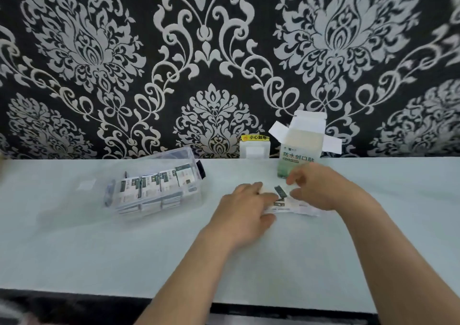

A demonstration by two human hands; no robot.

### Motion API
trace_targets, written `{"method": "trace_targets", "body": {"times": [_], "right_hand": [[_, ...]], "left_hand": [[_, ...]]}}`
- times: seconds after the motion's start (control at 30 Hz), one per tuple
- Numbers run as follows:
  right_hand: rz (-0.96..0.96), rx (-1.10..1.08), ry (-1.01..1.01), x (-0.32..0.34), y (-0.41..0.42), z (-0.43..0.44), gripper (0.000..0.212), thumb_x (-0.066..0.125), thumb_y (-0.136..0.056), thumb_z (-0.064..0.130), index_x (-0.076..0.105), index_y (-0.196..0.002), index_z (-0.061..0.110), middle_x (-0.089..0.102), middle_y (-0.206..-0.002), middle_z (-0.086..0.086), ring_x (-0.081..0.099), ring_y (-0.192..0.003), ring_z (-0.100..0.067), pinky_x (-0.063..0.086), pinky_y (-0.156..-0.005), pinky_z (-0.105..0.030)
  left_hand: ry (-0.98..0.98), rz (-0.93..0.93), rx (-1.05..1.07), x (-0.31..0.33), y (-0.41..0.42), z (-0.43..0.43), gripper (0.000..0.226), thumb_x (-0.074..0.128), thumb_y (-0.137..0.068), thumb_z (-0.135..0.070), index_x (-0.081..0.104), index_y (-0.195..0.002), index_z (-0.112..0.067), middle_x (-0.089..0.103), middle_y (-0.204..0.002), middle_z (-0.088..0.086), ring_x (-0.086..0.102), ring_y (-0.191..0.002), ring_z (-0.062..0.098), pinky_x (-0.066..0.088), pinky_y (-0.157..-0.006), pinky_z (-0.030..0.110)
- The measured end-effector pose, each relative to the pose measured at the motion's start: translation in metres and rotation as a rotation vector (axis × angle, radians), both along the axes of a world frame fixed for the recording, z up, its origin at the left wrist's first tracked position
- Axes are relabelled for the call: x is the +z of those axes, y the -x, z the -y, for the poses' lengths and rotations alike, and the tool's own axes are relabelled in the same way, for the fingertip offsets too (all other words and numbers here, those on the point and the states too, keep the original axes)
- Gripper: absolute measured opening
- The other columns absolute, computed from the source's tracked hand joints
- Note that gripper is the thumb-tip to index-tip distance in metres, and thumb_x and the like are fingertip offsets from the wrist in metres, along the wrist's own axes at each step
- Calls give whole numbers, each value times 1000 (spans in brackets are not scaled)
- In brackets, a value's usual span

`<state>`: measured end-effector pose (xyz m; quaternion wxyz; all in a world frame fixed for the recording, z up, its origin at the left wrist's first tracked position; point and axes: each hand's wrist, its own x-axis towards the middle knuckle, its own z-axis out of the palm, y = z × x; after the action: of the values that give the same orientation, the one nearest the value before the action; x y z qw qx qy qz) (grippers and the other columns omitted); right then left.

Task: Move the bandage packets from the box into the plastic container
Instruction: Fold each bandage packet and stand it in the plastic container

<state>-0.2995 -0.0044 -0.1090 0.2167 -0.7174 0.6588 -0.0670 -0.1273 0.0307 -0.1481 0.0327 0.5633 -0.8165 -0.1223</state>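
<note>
The bandage box [300,148] stands upright at the back of the table, its top flaps open. A clear plastic container [159,187] to the left holds several white-and-green bandage packets in rows. Between my hands lie a few loose bandage packets [292,206] on the table. My left hand [245,210] lies flat over their left end, fingers stretched out. My right hand [321,187] hovers over their right end, its curled fingers pinching a dark-marked packet [280,192]. The image is blurred, so the exact grip is unclear.
A white wall socket cover [254,149] with a yellow label stands behind the table next to the box. A transparent lid [87,184] lies left of the container. The pale table [99,255] ends at a dark front edge.
</note>
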Motion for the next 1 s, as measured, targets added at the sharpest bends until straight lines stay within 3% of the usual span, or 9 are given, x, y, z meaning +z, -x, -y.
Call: {"method": "trace_targets", "body": {"times": [0.1, 0.23, 0.33, 0.47, 0.57, 0.7, 0.83, 1.0], "right_hand": [[-90, -149, -14, -10, 22, 6, 38, 63, -84, 31, 53, -119, 22, 53, -124, -9, 41, -118, -31, 38, -90, -35], [-98, -282, -42, -23, 38, 11, 65, 68, -79, 38, 35, -131, 18, 40, -128, -14, 33, -124, -34, 39, -100, -43], [-91, -271, -39, -27, 44, 12, 61, 69, -79, 36, 40, -129, 15, 42, -128, -11, 38, -122, -32, 42, -98, -42], [-49, -247, -28, -27, 42, 14, 51, 72, -78, 26, 47, -121, 14, 47, -124, -10, 47, -116, -33, 45, -93, -38], [-46, -259, -46, -27, 42, 14, 59, 72, -79, 30, 42, -128, 18, 43, -129, -10, 42, -121, -33, 42, -95, -39], [-130, -222, -58, -26, 48, 13, 67, 68, -80, 40, 42, -138, 24, 40, -136, -7, 35, -128, -31, 38, -101, -37], [-15, -227, -89, -25, 51, 12, 54, 74, -74, 33, 54, -125, 27, 50, -123, -3, 51, -112, -27, 47, -90, -32], [-60, -173, -85, -22, 55, 9, 46, 75, -76, 36, 55, -118, 33, 40, -121, -4, 34, -123, -28, 39, -86, -32]], "left_hand": [[73, -12, 6, -5, 13, 4, 38, 48, -95, -40, 50, -133, -41, 47, -142, -7, 37, -133, 19, 37, -100, 35], [116, -127, 140, -2, 6, 7, 15, 61, -88, -30, 67, -101, -35, 65, -108, -13, 56, -106, 15, 45, -83, 29], [83, -157, 240, 4, 0, 9, 12, 70, -82, -28, 65, -91, -33, 58, -94, -12, 54, -93, 12, 38, -74, 25], [47, -208, 289, 8, -4, 9, 27, 75, -76, -21, 55, -87, -34, 61, -97, -8, 53, -84, 14, 37, -71, 26], [45, -222, 325, 11, -11, 6, 28, 69, -80, -13, 52, -87, -35, 59, -88, -7, 57, -74, 15, 45, -64, 28], [54, -258, 347, 14, -19, 4, 27, 59, -89, -11, 49, -98, -34, 60, -89, -3, 60, -79, 20, 54, -72, 40], [48, -333, 353, 17, -24, 5, 25, 57, -92, -12, 51, -104, -33, 66, -93, -4, 61, -85, 19, 53, -76, 36], [55, -264, 296, 13, -13, 6, 21, 47, -99, -19, 56, -116, -26, 66, -98, 2, 58, -85, 22, 50, -76, 36]]}}
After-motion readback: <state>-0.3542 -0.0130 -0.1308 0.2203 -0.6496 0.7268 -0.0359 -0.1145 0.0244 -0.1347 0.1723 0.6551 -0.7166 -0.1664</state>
